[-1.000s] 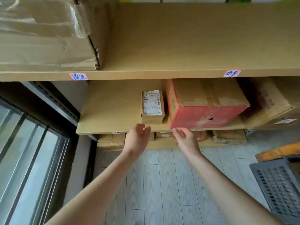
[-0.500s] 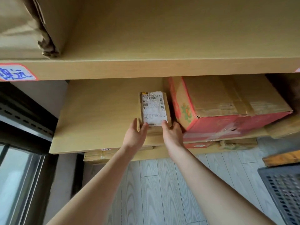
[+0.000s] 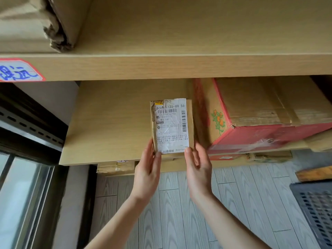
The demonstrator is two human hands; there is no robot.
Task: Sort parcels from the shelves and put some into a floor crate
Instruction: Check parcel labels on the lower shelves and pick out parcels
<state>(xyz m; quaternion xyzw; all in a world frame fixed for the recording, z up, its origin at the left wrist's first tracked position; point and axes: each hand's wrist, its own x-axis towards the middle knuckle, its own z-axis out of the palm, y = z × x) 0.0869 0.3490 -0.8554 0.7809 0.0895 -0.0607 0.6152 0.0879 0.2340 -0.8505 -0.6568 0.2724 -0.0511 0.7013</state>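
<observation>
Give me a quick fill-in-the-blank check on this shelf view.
1. Both hands grip the small parcel at its ____ corners.
2. The white shipping label faces ____.
3. The box right of the parcel has a ____ front.
4. The handwriting on the shelf-edge tag is ____.

Missing: bottom; the camera; red; blue

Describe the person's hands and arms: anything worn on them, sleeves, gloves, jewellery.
Both arms are bare as far as the view shows, with no sleeve in sight. The left hand and the right hand wear no gloves. No ring, watch or bracelet shows on the fingers or wrists. The nails look short and unpainted.
</observation>
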